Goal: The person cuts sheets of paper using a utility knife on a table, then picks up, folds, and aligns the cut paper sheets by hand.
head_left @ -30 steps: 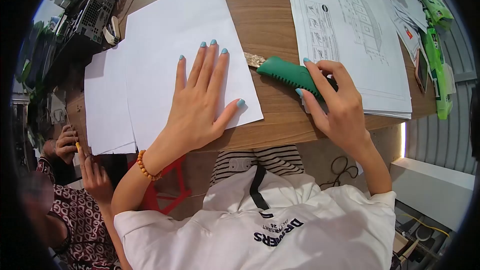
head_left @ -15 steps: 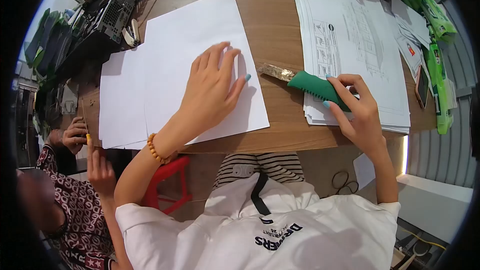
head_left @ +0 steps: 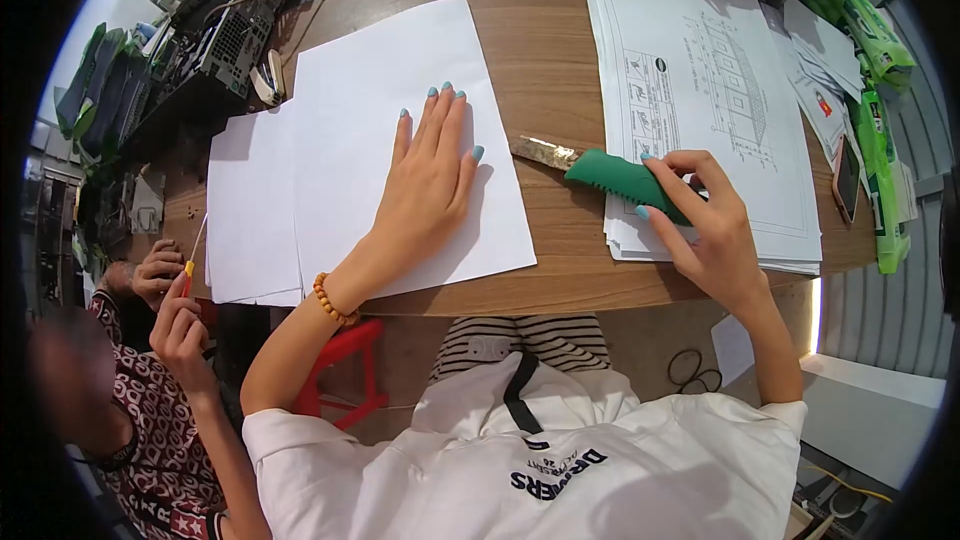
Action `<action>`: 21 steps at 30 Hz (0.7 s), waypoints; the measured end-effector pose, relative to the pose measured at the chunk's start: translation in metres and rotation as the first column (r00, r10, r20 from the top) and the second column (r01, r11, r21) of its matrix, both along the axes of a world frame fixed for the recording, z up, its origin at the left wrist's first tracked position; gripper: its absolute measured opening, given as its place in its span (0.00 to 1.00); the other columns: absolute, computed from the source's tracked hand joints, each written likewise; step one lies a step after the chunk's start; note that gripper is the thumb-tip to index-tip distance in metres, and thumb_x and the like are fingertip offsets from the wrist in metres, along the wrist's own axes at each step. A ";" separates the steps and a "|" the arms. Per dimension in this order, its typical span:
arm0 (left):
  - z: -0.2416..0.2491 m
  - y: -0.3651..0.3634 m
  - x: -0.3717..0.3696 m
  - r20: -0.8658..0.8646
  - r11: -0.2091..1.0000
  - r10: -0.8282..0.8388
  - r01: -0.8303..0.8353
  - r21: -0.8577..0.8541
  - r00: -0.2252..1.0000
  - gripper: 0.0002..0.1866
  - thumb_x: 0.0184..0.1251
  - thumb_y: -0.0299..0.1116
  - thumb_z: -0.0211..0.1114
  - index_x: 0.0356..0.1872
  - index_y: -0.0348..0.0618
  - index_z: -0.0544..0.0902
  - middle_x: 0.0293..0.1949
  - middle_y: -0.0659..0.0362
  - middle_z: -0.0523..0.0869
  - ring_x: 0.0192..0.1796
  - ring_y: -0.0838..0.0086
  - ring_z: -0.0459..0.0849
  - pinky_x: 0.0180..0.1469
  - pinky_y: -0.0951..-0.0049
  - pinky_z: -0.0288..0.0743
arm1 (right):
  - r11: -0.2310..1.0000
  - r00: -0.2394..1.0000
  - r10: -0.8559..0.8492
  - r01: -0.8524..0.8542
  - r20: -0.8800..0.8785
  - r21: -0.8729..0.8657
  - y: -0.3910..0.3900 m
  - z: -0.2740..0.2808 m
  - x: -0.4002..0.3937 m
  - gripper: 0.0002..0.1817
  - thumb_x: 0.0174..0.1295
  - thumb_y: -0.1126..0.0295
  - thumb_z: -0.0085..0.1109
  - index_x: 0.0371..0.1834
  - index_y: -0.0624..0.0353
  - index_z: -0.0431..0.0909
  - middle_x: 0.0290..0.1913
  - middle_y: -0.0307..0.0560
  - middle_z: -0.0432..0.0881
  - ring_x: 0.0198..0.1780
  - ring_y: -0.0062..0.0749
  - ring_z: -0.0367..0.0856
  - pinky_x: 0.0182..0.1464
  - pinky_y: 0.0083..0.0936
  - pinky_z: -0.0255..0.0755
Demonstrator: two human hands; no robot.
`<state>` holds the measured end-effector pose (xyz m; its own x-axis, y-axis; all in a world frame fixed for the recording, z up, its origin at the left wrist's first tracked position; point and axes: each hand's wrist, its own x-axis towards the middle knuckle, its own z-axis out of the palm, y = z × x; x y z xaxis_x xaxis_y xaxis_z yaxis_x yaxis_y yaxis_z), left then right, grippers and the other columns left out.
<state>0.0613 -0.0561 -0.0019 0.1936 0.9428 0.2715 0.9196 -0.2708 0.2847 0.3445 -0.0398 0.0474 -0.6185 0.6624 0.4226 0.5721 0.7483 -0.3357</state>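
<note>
Palm down, my left hand [head_left: 428, 175] lies flat on a white sheet of paper [head_left: 350, 90], its fingers stretched toward the far edge. More white paper [head_left: 250, 210] shows from under that sheet on the left. My right hand [head_left: 715, 225] pinches the butt end of a green-handled knife [head_left: 625, 180] between thumb and fingers. The handle rests over the near left edge of a stack of printed drawings [head_left: 700, 90]. The knife's speckled brownish blade points left across the bare wood, close to the white sheet but apart from it.
A wooden desk [head_left: 535, 30] carries everything. An opened black computer case [head_left: 230, 40] and a stapler [head_left: 268, 78] stand at far left. Green packets [head_left: 875, 180] and a phone [head_left: 845, 178] lie at right. At lower left, another person's hands [head_left: 178, 325] hold a yellow-and-red-handled screwdriver [head_left: 189, 275].
My left hand has flattened onto the sheet with its fingers straightened. The knife and my right hand have shifted slightly left. The other person's screwdriver has tilted and moved right.
</note>
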 end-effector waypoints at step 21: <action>0.001 -0.003 0.007 -0.046 1.000 0.000 0.000 -0.008 0.999 0.27 0.68 0.33 0.44 0.65 0.33 0.55 0.68 0.44 0.55 0.71 0.57 0.50 0.70 0.55 0.39 | 0.996 0.996 0.086 -0.087 -0.036 -0.022 0.023 -0.006 -0.010 0.19 0.50 0.74 0.62 0.46 0.66 0.75 0.42 0.52 0.73 0.37 0.39 0.76 0.38 0.29 0.73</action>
<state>0.0686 -0.0586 -0.0008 0.2057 0.9450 0.2545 0.9316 -0.2687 0.2447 0.3341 -0.0171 0.0417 -0.6592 0.6172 0.4296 0.4934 0.7861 -0.3724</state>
